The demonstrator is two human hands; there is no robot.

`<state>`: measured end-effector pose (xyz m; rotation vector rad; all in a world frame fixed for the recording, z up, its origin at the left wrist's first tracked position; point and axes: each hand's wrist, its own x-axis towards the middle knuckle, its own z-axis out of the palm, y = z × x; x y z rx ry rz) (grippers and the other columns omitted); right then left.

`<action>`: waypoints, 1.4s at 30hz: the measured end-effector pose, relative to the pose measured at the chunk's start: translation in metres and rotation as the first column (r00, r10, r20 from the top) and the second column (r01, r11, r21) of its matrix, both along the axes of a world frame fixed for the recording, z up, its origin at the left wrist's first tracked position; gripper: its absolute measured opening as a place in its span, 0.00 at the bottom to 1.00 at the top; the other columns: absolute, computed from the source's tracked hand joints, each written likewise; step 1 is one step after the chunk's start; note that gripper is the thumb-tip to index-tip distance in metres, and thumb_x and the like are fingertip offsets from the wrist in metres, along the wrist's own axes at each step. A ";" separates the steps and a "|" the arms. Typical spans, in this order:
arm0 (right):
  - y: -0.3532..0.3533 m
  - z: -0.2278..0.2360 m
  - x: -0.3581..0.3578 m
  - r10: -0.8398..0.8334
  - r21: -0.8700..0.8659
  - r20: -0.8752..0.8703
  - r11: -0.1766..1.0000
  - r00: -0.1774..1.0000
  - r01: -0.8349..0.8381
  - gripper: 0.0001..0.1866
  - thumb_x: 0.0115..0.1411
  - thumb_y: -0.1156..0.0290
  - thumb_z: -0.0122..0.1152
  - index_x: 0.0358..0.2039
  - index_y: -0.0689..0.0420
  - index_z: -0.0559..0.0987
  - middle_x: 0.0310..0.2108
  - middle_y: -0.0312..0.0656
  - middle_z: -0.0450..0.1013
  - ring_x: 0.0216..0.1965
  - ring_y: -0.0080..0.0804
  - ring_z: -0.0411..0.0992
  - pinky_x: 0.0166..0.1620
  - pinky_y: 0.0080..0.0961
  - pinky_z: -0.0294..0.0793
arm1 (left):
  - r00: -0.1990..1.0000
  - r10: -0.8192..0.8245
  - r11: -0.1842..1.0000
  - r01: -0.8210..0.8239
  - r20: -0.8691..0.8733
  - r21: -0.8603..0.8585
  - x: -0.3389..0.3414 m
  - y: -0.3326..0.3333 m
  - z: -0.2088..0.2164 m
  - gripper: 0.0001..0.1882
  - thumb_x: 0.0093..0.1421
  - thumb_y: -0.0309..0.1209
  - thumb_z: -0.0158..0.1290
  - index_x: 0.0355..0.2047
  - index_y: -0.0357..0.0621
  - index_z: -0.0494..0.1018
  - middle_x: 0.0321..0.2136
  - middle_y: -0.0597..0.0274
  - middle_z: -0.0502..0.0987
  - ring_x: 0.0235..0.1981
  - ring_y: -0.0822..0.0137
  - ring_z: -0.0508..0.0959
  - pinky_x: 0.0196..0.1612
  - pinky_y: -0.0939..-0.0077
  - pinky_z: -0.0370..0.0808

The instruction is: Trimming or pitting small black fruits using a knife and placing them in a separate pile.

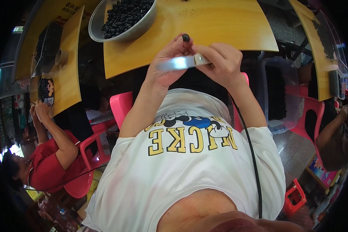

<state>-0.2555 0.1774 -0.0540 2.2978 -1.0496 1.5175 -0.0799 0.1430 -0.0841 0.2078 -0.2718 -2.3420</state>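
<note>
A small dark round piece [186, 38] is held at the fingertips of the left hand [170, 52], pinched so that its end is left showing above them. A knife [183, 62] is gripped near its pale handle by the right hand [222, 62], its blade laid crosswise in front of the left palm, nearer the body than the piece and apart from it. The piece is closely neared by the right fingertips, though whether it is touched cannot be told. Both hands are held by the near edge of the yellow table [224, 23], to the right of a clear bowl [137, 31] heaped with similar dark pieces [127, 17].

The lower part of the held piece is covered by fingers. The blade is washed out by glare, and its tip is hard to make out against the palm. The bowl is cut off by the upper edge
</note>
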 end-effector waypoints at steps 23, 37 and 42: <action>-0.005 -0.005 -0.004 -0.077 0.149 -0.070 0.985 0.995 0.087 0.15 0.51 0.65 0.66 0.40 0.52 0.80 0.20 0.36 0.70 0.18 0.31 0.68 0.22 0.23 0.67 | 0.961 0.249 0.966 -0.237 0.117 -0.102 0.009 -0.003 0.004 0.09 0.60 0.24 0.51 0.41 0.39 0.68 0.36 0.57 0.75 0.41 0.64 0.76 0.48 0.67 0.74; -0.022 -0.030 -0.028 -0.274 0.341 0.111 0.913 0.955 0.222 0.11 0.62 0.68 0.56 0.41 0.60 0.79 0.24 0.41 0.72 0.22 0.26 0.69 0.27 0.20 0.67 | 0.957 0.268 0.963 -0.263 0.112 -0.056 0.048 -0.043 0.066 0.09 0.61 0.25 0.46 0.40 0.34 0.70 0.35 0.52 0.74 0.39 0.60 0.76 0.49 0.66 0.75; -0.021 -0.027 -0.025 -0.267 0.358 0.122 0.910 0.956 0.209 0.11 0.62 0.67 0.56 0.41 0.60 0.79 0.23 0.41 0.71 0.22 0.25 0.68 0.26 0.20 0.66 | 0.752 0.441 0.852 -0.179 0.490 -0.492 0.087 -0.134 0.086 0.09 0.59 0.26 0.51 0.39 0.33 0.72 0.27 0.63 0.71 0.27 0.73 0.70 0.29 0.84 0.70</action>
